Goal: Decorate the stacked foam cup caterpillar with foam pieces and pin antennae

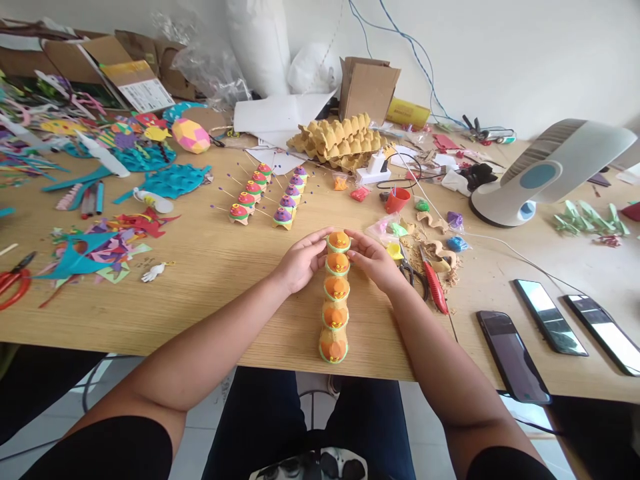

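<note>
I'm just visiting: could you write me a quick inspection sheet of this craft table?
Surface: wooden table, bare only near the front.
Job's things: orange caterpillar of five cups, lying lengthwise by the front edge.
Clutter: paper scraps, egg cartons, pin-legged caterpillars, red scissors, three phones.
Hands: left hand and right hand clasp the caterpillar's far end from either side.
Cables: white cable beside the fan; blue cable at the back.
Surroundings: white wall, cardboard box.

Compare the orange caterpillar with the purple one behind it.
The orange caterpillar has orange tops with green rims; the purple caterpillar has purple tops on yellow. The orange one is gripped by the left hand and right hand; the purple one lies untouched. Both are rows of cups.
</note>
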`<move>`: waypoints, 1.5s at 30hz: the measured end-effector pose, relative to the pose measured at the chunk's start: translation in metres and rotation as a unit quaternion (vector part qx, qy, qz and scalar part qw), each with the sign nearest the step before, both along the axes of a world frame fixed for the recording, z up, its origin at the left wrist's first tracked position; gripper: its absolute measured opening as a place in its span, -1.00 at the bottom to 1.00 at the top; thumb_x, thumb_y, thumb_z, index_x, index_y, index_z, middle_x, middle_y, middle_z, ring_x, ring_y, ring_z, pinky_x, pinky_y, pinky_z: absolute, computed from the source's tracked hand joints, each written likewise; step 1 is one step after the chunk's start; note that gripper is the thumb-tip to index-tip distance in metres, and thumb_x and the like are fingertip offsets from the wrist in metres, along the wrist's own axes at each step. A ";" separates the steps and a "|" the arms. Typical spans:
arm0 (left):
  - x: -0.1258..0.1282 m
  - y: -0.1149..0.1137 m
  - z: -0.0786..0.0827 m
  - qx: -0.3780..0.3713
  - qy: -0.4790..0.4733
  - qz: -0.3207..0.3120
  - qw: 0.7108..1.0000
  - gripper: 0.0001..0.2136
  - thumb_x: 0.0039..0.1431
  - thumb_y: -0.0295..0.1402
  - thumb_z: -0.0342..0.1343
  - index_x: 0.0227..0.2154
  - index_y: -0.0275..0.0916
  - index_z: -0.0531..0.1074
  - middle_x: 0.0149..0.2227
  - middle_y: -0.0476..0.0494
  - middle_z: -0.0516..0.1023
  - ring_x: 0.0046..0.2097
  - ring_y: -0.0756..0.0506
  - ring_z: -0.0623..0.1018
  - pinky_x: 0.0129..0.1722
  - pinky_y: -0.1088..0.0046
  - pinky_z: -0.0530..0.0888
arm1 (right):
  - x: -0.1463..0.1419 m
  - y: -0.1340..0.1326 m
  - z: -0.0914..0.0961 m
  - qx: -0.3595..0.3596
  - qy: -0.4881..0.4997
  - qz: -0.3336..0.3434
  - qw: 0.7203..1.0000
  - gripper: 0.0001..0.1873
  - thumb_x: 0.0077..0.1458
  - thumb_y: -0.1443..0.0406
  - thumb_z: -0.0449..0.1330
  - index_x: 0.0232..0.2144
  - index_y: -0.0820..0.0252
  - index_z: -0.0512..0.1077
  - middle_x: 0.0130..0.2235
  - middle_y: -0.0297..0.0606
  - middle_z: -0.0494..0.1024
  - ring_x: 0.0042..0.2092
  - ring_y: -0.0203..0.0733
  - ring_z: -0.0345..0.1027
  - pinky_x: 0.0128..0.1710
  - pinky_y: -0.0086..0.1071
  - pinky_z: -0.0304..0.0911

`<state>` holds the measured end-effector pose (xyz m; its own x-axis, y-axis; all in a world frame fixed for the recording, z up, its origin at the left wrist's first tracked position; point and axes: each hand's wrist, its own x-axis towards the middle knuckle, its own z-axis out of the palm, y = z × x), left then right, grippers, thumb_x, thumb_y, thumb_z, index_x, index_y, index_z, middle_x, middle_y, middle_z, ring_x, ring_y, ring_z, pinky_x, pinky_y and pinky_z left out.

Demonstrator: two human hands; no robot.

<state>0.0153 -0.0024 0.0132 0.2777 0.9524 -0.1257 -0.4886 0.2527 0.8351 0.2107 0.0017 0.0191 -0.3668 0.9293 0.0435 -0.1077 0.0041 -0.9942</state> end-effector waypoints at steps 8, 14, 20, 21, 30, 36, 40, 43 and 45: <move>-0.007 0.005 -0.013 0.132 0.257 0.065 0.955 -0.48 0.21 -0.29 0.17 0.24 -0.17 0.30 -0.18 -0.14 0.62 -0.11 -0.16 0.59 -0.06 0.29 0.50 | 0.004 0.006 -0.012 0.070 -0.160 -0.058 0.983 -0.35 0.03 0.39 0.13 0.22 0.15 0.35 -0.08 -0.25 0.58 -0.09 -0.22 0.44 0.01 -0.28 0.35; -0.006 0.012 -0.023 0.094 0.236 0.081 0.964 -0.50 0.21 -0.20 0.20 0.19 -0.16 0.33 -0.11 -0.21 0.63 -0.11 -0.18 0.61 -0.20 0.33 0.53 | 0.001 0.002 -0.009 0.223 -0.422 -0.067 0.876 -0.31 0.09 0.46 -0.01 0.29 0.36 0.25 0.01 0.04 0.54 -0.01 -0.04 0.40 0.08 -0.14 0.29; -0.004 0.014 -0.025 0.070 0.189 0.074 0.977 -0.49 0.23 -0.16 0.17 0.19 -0.19 0.28 -0.08 -0.24 0.61 -0.09 -0.15 0.63 -0.05 0.28 0.54 | 0.006 -0.001 0.001 0.229 -0.483 -0.076 0.842 -0.33 0.15 0.47 -0.07 0.32 0.33 0.20 0.06 0.02 0.54 0.05 -0.01 0.40 0.09 -0.17 0.27; -0.004 0.014 -0.024 0.078 0.189 0.084 0.975 -0.49 0.22 -0.15 0.18 0.18 -0.20 0.29 -0.08 -0.24 0.61 -0.08 -0.15 0.62 -0.05 0.28 0.53 | 0.008 -0.001 0.004 0.218 -0.482 -0.094 0.843 -0.34 0.13 0.48 -0.06 0.29 0.31 0.23 0.02 -0.02 0.57 0.01 -0.02 0.41 0.05 -0.20 0.28; -0.009 0.013 -0.027 0.173 0.257 0.100 0.946 -0.53 0.24 -0.16 0.13 0.15 -0.22 0.30 -0.04 -0.25 0.57 -0.06 -0.10 0.56 -0.15 0.39 0.51 | 0.023 -0.003 0.016 0.211 -0.570 -0.104 0.787 -0.65 0.14 0.43 0.04 -0.17 0.15 0.58 -0.11 -0.12 0.55 -0.08 -0.08 0.41 -0.09 -0.32 0.22; -0.009 0.012 -0.031 0.207 0.309 0.087 0.924 -0.51 0.25 -0.16 0.11 0.18 -0.22 0.28 -0.03 -0.24 0.55 -0.04 -0.11 0.54 -0.04 0.33 0.47 | 0.017 -0.007 0.015 0.210 -0.608 -0.058 0.764 -0.78 0.19 0.33 0.11 -0.22 0.18 0.56 -0.17 -0.11 0.57 -0.12 -0.07 0.41 -0.12 -0.31 0.20; -0.009 0.012 -0.029 0.200 0.310 0.088 0.925 -0.52 0.24 -0.17 0.12 0.17 -0.22 0.30 -0.04 -0.23 0.55 -0.05 -0.10 0.54 -0.01 0.33 0.46 | 0.017 -0.008 0.018 0.213 -0.636 -0.059 0.739 -0.84 0.18 0.31 0.15 -0.30 0.21 0.55 -0.20 -0.07 0.58 -0.14 -0.03 0.42 -0.16 -0.29 0.20; -0.010 0.011 -0.028 0.198 0.311 0.088 0.925 -0.53 0.23 -0.18 0.14 0.16 -0.22 0.32 -0.05 -0.21 0.55 -0.06 -0.10 0.53 -0.01 0.34 0.45 | 0.017 -0.009 0.019 0.208 -0.655 -0.062 0.724 -0.80 0.20 0.35 0.11 -0.31 0.23 0.55 -0.20 -0.03 0.58 -0.14 -0.02 0.43 -0.18 -0.28 0.20; -0.010 0.011 -0.027 0.200 0.317 0.088 0.923 -0.53 0.23 -0.18 0.13 0.16 -0.21 0.32 -0.06 -0.20 0.55 -0.06 -0.09 0.52 -0.01 0.34 0.45 | 0.017 -0.010 0.019 0.204 -0.663 -0.072 0.717 -0.78 0.22 0.35 0.09 -0.31 0.23 0.55 -0.20 -0.02 0.58 -0.13 -0.01 0.43 -0.18 -0.28 0.20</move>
